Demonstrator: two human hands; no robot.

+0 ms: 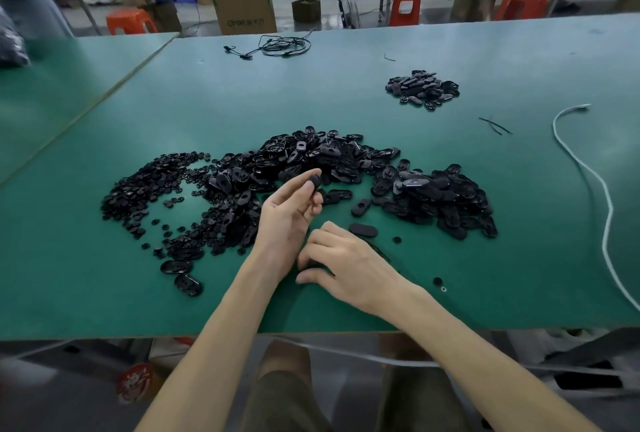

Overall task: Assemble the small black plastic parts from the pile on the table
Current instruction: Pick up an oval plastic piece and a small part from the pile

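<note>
Item 1. Left hand: palm turned up, raised above the near edge of the heap. Thumb and fingertips curl round a small black part and pinch it.

Item 2. Right hand: palm down, low over the green table, just beside the left wrist. Its fingers are bent, with something dark showing beneath them; whether they grip it cannot be told.

Item 3. Loose pieces near the hands: one oval black part just beyond the right knuckles, another oval between it and the heap, and a small round piece to the right.

Item 4. Main pile of oval parts: a broad heap at table centre, directly beyond both hands, with a second lobe to the right.

Item 5. Pile of small round parts: spread on the left, touching the oval heap.

Item 6. Small separate pile: far right, well apart from the main heap.

Item 7. White cord: trailing along the right side of the table.

Item 8. Coiled black cable: near the far edge.

Item 9. Cardboard box: on the floor beyond the table.
</note>
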